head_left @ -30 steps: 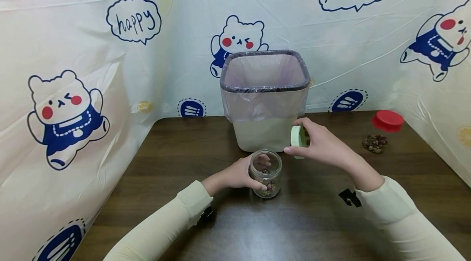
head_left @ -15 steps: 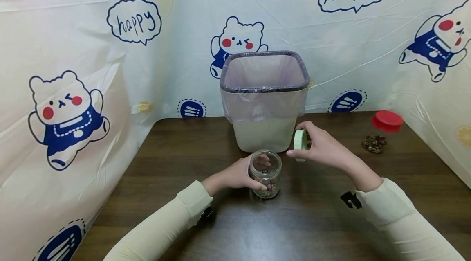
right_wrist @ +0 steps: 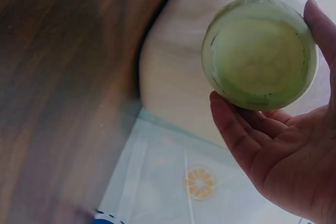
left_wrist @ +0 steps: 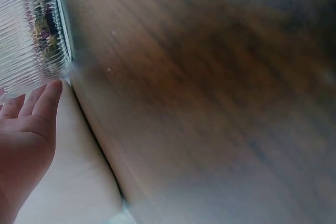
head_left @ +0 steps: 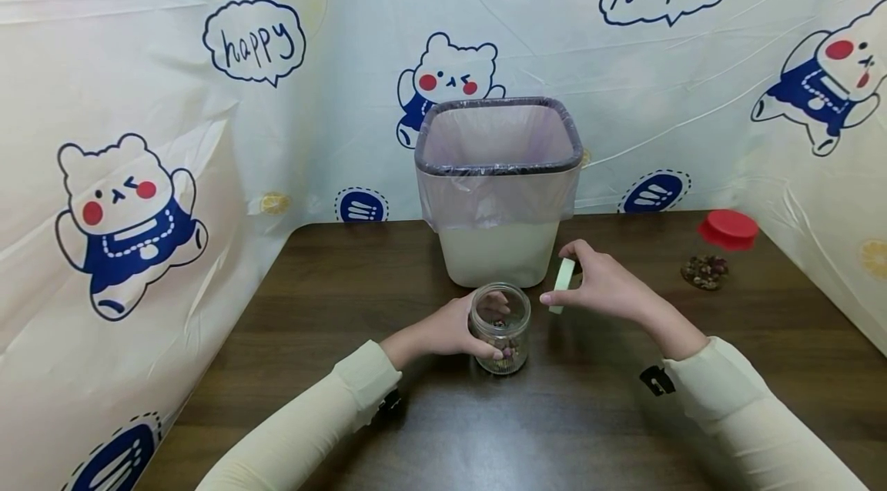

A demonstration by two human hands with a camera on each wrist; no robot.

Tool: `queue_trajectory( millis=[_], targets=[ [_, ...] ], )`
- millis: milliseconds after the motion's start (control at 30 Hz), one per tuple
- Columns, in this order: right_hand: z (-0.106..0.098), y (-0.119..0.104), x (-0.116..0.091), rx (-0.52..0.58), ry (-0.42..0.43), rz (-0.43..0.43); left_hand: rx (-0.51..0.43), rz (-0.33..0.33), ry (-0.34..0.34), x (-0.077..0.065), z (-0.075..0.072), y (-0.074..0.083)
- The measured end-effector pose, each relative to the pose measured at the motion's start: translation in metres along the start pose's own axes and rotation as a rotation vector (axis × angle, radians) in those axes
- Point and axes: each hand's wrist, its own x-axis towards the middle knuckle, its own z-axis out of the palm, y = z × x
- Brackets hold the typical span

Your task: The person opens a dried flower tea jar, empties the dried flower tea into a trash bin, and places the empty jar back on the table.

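My left hand (head_left: 443,328) grips a ribbed glass jar (head_left: 514,337) that stands upright and uncovered on the table. Dried flower-like bits (left_wrist: 44,32) lie at the bottom of this jar. To the right, my right hand (head_left: 610,285) pinches a pale green round lid (head_left: 563,283) by its rim, thumb on one side and fingers on the other. The lid is on edge, slightly tilted, above the table and apart from the jar. Its hollow inner side (right_wrist: 260,56) faces the right wrist camera.
Behind the jar stands a beige bin (head_left: 495,252) lined with a translucent bag. A second clear jar with a red lid (head_left: 729,229) and dried bits (head_left: 705,272) stands at the right on the dark wooden table (head_left: 333,283). A printed cloth (head_left: 333,52) hangs around the back and sides.
My right hand has lowered a little and turned, so the green lid now shows its edge and leans over. The left hand and its jar have stayed in place.
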Motion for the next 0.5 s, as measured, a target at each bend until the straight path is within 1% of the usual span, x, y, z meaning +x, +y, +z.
queue_trajectory(
  millis=[233, 500],
  targets=[
    [0.008, 0.010, 0.005, 0.023, -0.017, -0.015, 0.003, -0.016, -0.001, 0.000, -0.001, 0.001],
    [0.017, 0.017, 0.009, 0.002, -0.048, -0.025, -0.004, 0.002, 0.002, 0.000, 0.000, 0.000]
  ],
)
